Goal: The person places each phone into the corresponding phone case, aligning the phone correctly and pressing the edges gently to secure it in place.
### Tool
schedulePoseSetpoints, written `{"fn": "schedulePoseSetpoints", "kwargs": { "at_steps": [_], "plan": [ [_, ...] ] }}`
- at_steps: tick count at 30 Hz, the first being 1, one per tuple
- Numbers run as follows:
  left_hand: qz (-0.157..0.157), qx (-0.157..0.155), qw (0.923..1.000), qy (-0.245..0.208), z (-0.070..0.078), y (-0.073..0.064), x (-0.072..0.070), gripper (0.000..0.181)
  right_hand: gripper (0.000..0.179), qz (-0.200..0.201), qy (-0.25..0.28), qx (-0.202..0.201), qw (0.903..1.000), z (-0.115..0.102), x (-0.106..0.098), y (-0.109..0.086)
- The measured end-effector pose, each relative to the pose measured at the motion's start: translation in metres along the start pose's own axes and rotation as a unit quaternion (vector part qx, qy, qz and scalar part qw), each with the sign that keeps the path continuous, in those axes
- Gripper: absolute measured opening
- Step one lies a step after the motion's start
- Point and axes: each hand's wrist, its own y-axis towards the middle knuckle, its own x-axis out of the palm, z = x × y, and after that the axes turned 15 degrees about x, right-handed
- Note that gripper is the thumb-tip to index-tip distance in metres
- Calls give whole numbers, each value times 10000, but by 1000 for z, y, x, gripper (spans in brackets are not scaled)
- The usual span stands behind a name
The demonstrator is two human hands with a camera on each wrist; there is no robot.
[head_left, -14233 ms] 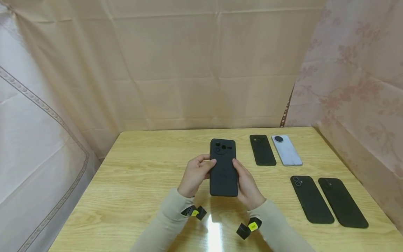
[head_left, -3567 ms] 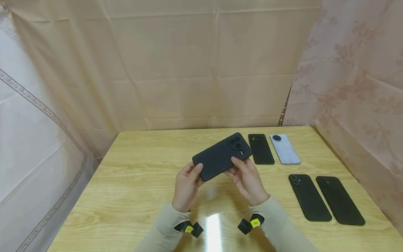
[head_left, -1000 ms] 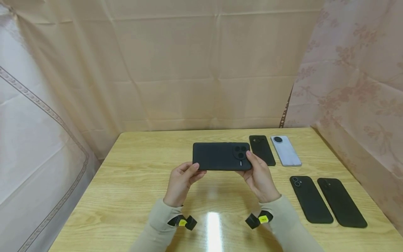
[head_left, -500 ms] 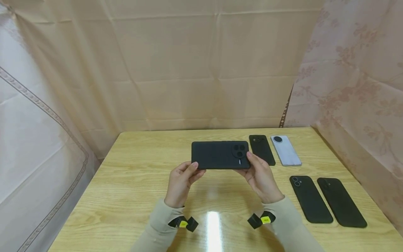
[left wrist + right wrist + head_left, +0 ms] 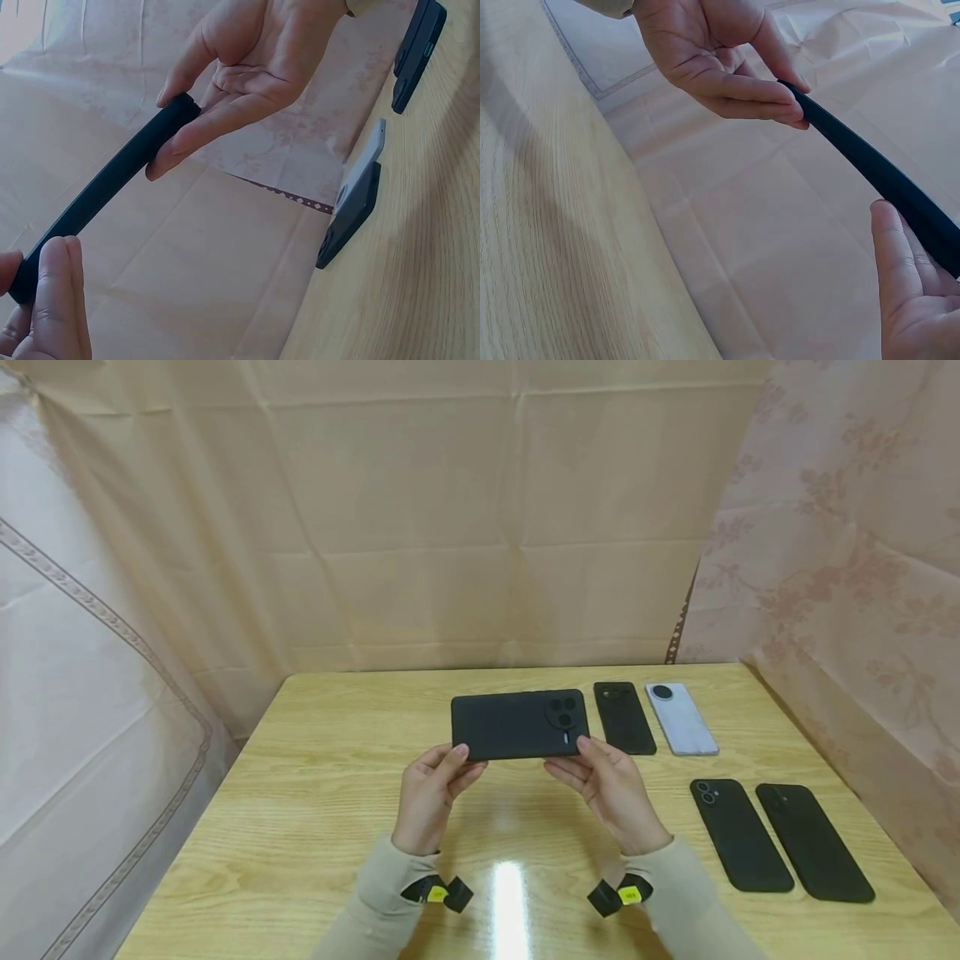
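A black smartphone (image 5: 502, 727) with a round camera module is held sideways above the middle of the table, its camera end to the right. My left hand (image 5: 431, 797) pinches its lower left corner, thumb on the back and fingers behind. At the lower right corner, my right hand (image 5: 611, 793) pinches it below the cameras. Edge-on, the smartphone (image 5: 101, 180) slants across the left wrist view, with the right hand (image 5: 255, 60) at its far end. The right wrist view shows the smartphone (image 5: 877, 172) as a thin dark bar, the left hand (image 5: 712, 60) at its upper end.
Behind and right of the held phone lie a black phone-shaped piece (image 5: 625, 718) and a pale blue phone (image 5: 682, 718). Nearer on the right are two more black phones, one (image 5: 741, 835) beside the other (image 5: 815, 843). Cloth (image 5: 480, 527) hangs behind the wooden table (image 5: 315, 777).
Upright at first, then slanted, the smartphone now lies sideways. In the last second it shifted slightly up and left, and my right thumb slid from its end to the lower edge.
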Motion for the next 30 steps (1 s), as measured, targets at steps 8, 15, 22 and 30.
{"fn": "schedulePoseSetpoints", "kwargs": {
  "at_steps": [8, 15, 22, 30],
  "plan": [
    [-10, 18, 10000, 1, 0, -1, 0, 7, 25, 272, -135, 92, 9995, 0, 1, 1],
    [-31, 30, 10000, 25, 0, -1, 1, 7, 23, 300, -127, 127, 9994, -1, 1, 1],
    [-47, 36, 10000, 43, -1, -1, 1, 8, 26, 380, -242, 148, 9989, -1, 1, 1],
    [-105, -24, 9999, 45, -1, 0, 1, 10, 26, 529, -300, 214, 9979, -3, 0, 2]
  ]
}}
